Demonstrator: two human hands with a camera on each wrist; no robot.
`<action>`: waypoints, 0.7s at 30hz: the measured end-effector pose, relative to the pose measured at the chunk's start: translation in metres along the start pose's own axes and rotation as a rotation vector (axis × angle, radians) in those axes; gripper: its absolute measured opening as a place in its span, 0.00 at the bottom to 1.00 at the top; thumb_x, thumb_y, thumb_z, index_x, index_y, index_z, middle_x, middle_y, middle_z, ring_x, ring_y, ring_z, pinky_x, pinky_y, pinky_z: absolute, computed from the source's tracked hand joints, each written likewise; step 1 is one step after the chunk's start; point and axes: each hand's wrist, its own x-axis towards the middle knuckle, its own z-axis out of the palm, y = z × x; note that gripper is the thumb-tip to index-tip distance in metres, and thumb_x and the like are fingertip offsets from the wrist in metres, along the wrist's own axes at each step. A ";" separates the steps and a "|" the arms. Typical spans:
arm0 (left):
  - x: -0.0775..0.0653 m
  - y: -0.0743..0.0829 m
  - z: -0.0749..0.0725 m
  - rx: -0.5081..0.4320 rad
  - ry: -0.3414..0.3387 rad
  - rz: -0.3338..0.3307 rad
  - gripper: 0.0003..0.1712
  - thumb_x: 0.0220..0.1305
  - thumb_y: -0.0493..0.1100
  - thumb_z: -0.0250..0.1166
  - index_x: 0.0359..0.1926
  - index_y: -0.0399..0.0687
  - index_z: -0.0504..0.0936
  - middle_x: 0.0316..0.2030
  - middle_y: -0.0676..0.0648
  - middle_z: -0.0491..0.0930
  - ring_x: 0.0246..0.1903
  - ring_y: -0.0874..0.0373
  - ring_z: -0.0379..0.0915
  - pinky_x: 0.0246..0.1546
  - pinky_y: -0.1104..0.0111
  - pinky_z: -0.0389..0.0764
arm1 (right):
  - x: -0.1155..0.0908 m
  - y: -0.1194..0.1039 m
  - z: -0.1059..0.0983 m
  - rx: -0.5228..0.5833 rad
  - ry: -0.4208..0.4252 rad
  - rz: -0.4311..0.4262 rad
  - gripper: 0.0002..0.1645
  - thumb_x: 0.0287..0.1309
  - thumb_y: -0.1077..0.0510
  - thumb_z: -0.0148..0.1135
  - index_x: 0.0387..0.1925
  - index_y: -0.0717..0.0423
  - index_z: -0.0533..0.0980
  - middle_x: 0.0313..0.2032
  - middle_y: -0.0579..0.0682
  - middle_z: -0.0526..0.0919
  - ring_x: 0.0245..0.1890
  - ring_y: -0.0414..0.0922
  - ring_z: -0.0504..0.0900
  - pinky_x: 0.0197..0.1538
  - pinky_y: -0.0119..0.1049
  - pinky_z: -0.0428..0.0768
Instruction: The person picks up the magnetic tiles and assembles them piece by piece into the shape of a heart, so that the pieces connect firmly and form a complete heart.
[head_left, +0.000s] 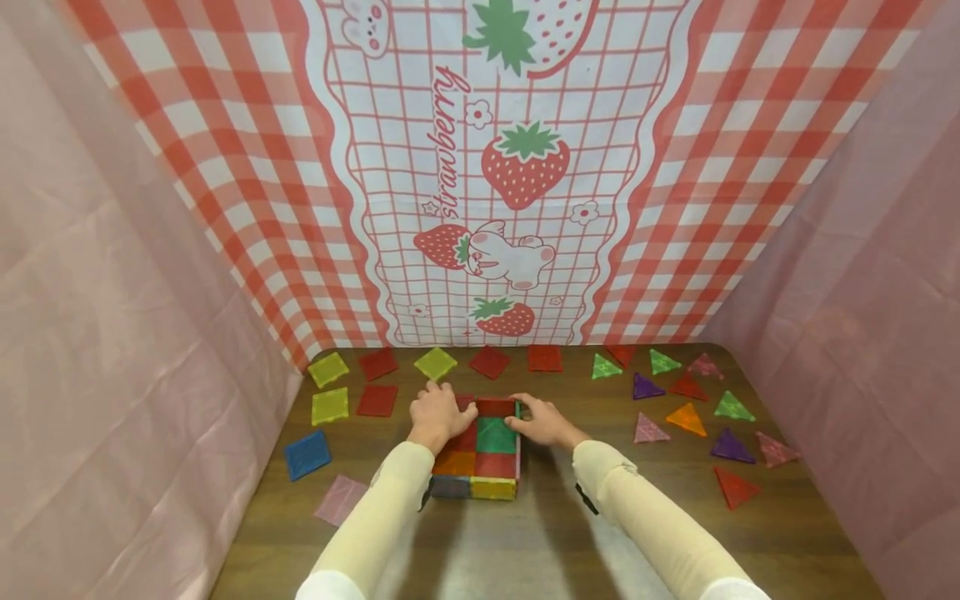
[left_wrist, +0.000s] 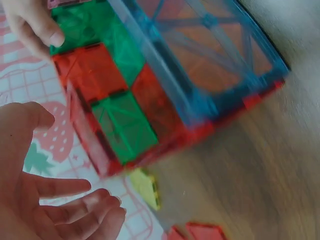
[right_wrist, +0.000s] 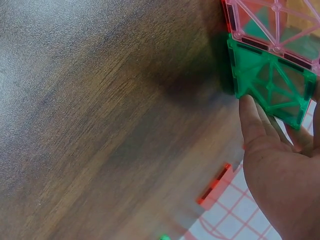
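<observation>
An open-topped box of magnetic tiles [head_left: 492, 489] stands on the table, with red, green and orange squares as its floor. My left hand [head_left: 437, 414] hovers over its far left part; in the left wrist view its fingers [left_wrist: 65, 187] are spread, apart from the walls and holding nothing. At the far right corner my right hand [head_left: 550, 423] pinches a green square tile [right_wrist: 270, 85] of the right wall, thumb on the inner side and fingers outside. Beside that tile is a pink wall tile [right_wrist: 275, 25]. A blue wall tile [left_wrist: 210, 45] faces the left wrist camera.
Yellow and red square tiles [head_left: 377, 401] lie at the back left, with a blue square [head_left: 307, 456] and a pink square [head_left: 341, 499] nearer. Several triangle tiles [head_left: 687, 419] are scattered on the right. A strawberry-print cloth [head_left: 525, 167] hangs behind the table [head_left: 645, 533].
</observation>
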 end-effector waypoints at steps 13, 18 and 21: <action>-0.023 -0.073 -0.038 -0.090 0.191 0.024 0.26 0.66 0.52 0.60 0.54 0.36 0.80 0.46 0.34 0.80 0.45 0.36 0.79 0.40 0.42 0.82 | -0.004 0.001 -0.006 0.001 -0.033 0.025 0.35 0.71 0.46 0.60 0.71 0.57 0.67 0.66 0.64 0.74 0.66 0.62 0.74 0.64 0.60 0.73; -0.044 -0.116 -0.028 -0.118 0.098 0.005 0.28 0.64 0.50 0.64 0.57 0.33 0.77 0.50 0.30 0.77 0.46 0.32 0.79 0.42 0.40 0.82 | -0.004 0.002 -0.003 -0.001 -0.030 0.034 0.36 0.71 0.44 0.59 0.73 0.56 0.66 0.67 0.64 0.73 0.67 0.63 0.72 0.65 0.61 0.72; -0.062 -0.140 -0.016 -0.145 -0.036 -0.049 0.35 0.61 0.50 0.71 0.60 0.29 0.74 0.52 0.25 0.74 0.49 0.28 0.76 0.46 0.38 0.80 | -0.003 0.004 -0.001 -0.006 -0.031 0.030 0.37 0.71 0.42 0.59 0.73 0.56 0.65 0.68 0.64 0.73 0.67 0.62 0.73 0.65 0.60 0.72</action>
